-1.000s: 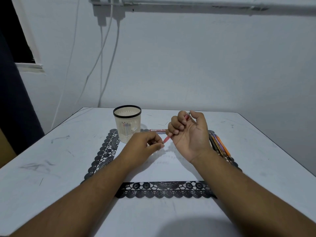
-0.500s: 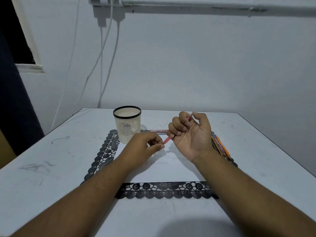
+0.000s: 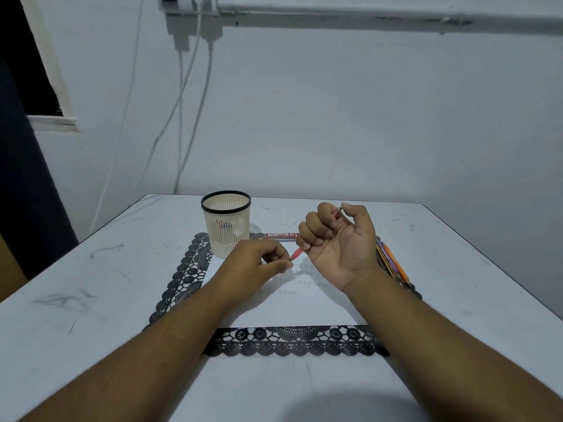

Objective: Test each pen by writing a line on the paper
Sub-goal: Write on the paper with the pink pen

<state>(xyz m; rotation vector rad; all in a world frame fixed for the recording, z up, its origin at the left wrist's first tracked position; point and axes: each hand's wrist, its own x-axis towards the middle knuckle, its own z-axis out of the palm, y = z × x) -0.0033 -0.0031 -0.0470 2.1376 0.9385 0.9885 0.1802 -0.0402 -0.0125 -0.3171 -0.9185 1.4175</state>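
Gripping a red pen (image 3: 297, 253) in its curled fingers, the right hand (image 3: 338, 243) faces palm-up; the left hand (image 3: 259, 263) pinches the pen's lower end.
Mesh cup (image 3: 226, 223) on the counter (image 3: 91, 284) holds a few pens.

A scuffed white table (image 3: 91, 300) on which a black lace-edged mat (image 3: 289, 342) is laid, centred toward the far edge.
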